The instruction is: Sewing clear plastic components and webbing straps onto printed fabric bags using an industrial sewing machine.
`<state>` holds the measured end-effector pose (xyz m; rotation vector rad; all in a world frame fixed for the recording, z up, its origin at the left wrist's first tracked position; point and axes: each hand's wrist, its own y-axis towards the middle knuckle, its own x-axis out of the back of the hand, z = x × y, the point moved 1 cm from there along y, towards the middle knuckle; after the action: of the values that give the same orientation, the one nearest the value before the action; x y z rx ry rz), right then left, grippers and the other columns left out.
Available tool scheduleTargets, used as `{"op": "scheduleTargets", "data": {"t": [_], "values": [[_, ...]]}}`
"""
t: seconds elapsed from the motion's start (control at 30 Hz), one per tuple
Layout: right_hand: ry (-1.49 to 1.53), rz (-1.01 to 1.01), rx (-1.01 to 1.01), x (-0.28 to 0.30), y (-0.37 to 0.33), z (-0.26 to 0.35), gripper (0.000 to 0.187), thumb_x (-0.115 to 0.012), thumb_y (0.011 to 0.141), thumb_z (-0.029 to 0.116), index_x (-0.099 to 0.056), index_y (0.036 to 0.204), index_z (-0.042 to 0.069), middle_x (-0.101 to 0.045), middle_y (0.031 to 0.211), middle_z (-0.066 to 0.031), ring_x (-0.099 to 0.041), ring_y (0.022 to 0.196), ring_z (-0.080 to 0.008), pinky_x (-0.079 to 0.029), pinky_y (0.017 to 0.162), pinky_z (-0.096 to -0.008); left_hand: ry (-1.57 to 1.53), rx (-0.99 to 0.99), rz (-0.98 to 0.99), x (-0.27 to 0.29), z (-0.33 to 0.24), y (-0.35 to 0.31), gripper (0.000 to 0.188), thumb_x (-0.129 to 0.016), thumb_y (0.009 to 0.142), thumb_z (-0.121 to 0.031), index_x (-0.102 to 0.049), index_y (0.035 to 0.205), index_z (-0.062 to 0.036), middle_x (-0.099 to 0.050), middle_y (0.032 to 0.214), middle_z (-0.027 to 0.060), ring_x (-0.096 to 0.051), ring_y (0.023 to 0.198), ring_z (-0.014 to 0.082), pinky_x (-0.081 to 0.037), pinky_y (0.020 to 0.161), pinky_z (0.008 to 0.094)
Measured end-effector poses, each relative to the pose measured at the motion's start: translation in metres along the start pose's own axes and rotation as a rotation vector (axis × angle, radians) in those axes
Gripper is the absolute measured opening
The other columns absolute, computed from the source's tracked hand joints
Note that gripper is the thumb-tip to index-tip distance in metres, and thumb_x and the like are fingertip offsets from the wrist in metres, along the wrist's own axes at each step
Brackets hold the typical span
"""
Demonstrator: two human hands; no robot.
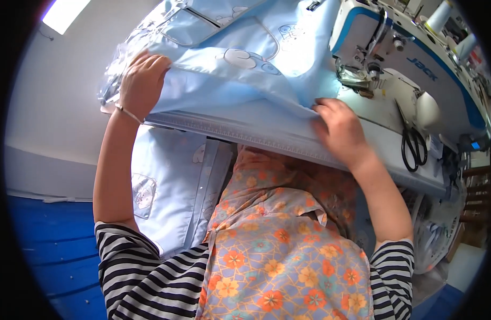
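Here the left hand (pixel 144 80) is up at the far left side of the printed light-blue fabric (pixel 245 74), fingers curled over its edge and gripping it; the cloth stretches away to the right from those knuckles. Across at the other end, the right hand (pixel 341 130) is a little blurred, fingertips touching the near edge of the same fabric, and whether they pinch it or just press on it, I cannot tell. Between the two hands a loose fold runs along, lying over the counter (pixel 387 146), with the ruler strip (pixel 229 130) showing along the front. Just beyond the right hand stands the sewing machine (pixel 416 64), its needle area (pixel 363 80) close by the fabric's right side, blocking the way there. The black-handled scissors (pixel 413 146) lie to the right of that hand, apart from the cloth. Down below the counter on the left, more light-blue fabric (pixel 171 186) is spread beside the floral apron (pixel 277 256). The count: two hands, one machine, one pair of scissors, two thread cones (pixel 439 17) in sight, and two visible spreads of blue cloth, whether joined or separate I cannot tell.
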<state>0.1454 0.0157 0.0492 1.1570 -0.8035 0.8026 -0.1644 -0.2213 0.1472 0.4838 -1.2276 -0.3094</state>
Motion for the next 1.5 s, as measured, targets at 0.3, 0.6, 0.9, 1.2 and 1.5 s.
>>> {"op": "scheduleTargets", "data": {"t": [0.3,0.6,0.9,1.2,1.5], "values": [[0.275,-0.365,0.224,0.027,-0.039,0.110,0.035,-0.065,0.077,0.012,-0.064,0.110,0.003,-0.067,0.106,-0.0133,-0.067,0.088,-0.0265,-0.055,0.072,-0.0352,-0.920,-0.569,0.936,0.109,-0.173,-0.033,0.018,-0.059,0.083,-0.018,-0.051,0.094,-0.0052,-0.055,0.067,0.0058,-0.060,0.052,0.0222,-0.045,0.043,0.0342],[0.744,0.049,0.142,0.042,-0.105,0.121,0.032,-0.070,0.077,0.010,-0.068,0.109,0.006,-0.069,0.113,-0.0112,-0.067,0.104,-0.0278,-0.054,0.088,-0.0381,-0.941,-0.861,0.398,0.015,-0.235,0.073,0.038,-0.054,0.091,-0.027,-0.057,0.122,-0.0035,-0.062,0.112,0.0178,-0.062,0.104,0.0308,-0.053,0.086,0.0394],[0.934,0.180,-0.018,0.026,-0.126,0.096,0.030,-0.071,0.079,0.008,-0.070,0.109,0.005,-0.069,0.115,-0.0110,-0.062,0.115,-0.0264,-0.047,0.102,-0.0426,-0.376,-0.249,0.522,-0.090,-0.245,0.080,0.059,-0.048,0.093,-0.027,-0.036,0.145,-0.0031,-0.036,0.151,0.0163,-0.034,0.141,0.0304,-0.022,0.115,0.0565],[0.766,0.122,-0.046,0.017,-0.121,0.066,0.030,-0.070,0.081,0.009,-0.070,0.111,0.010,-0.067,0.120,-0.0066,-0.060,0.119,-0.0239,-0.038,0.108,-0.0479,-0.377,-0.294,0.560,-0.091,-0.245,0.097,0.060,-0.051,0.091,-0.029,-0.039,0.141,0.0012,-0.041,0.147,0.0184,-0.037,0.139,0.0273,-0.020,0.116,0.0563],[0.663,0.162,-0.024,0.016,-0.108,0.048,0.037,-0.065,0.079,0.002,-0.068,0.113,0.016,-0.063,0.129,-0.0054,-0.055,0.125,-0.0239,-0.030,0.113,-0.0505,-0.294,-0.352,0.450,-0.098,-0.233,0.115,0.056,-0.057,0.084,-0.025,-0.049,0.133,0.0019,-0.050,0.135,0.0209,-0.047,0.130,0.0301,-0.021,0.116,0.0571]]}}
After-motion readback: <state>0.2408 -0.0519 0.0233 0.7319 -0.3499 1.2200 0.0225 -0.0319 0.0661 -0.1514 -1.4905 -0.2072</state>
